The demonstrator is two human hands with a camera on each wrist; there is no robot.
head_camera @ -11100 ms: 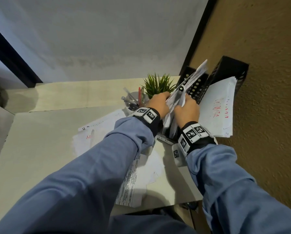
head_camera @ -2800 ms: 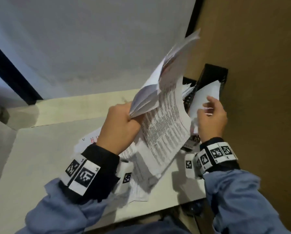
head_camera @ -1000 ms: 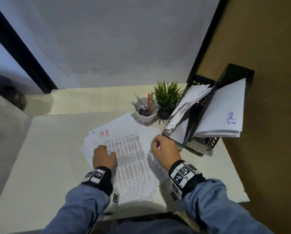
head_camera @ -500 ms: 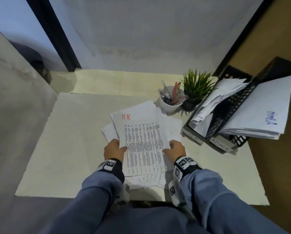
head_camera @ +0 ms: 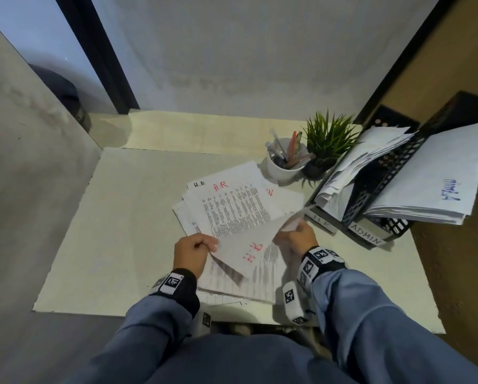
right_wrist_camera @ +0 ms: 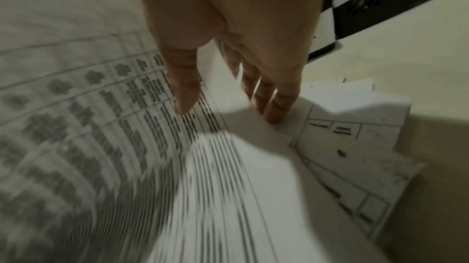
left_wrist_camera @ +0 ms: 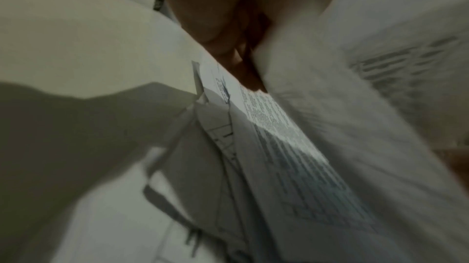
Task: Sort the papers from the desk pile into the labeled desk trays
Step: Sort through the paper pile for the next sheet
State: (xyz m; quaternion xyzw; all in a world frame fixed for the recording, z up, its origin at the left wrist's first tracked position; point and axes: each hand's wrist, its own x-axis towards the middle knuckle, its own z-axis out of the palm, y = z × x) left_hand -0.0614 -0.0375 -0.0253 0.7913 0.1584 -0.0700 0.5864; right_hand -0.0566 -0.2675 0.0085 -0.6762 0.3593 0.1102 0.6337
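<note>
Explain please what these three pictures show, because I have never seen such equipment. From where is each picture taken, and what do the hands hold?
No machine is here: a person works with two bare hands, wearing one camera on the head and one on each wrist. The head view looks down on a pale desk. The two wrist views look along the fingers, so they are close and blurred.

On the desk lies a loose pile of white printed papers. Further back stand a white cup of pens, a small green plant and two black mesh trays labelled "H R" and "ADMIN", already holding papers.

The left hand and the right hand together lift one white sheet marked "H.R" in red off the pile, each pinching an edge.
</note>
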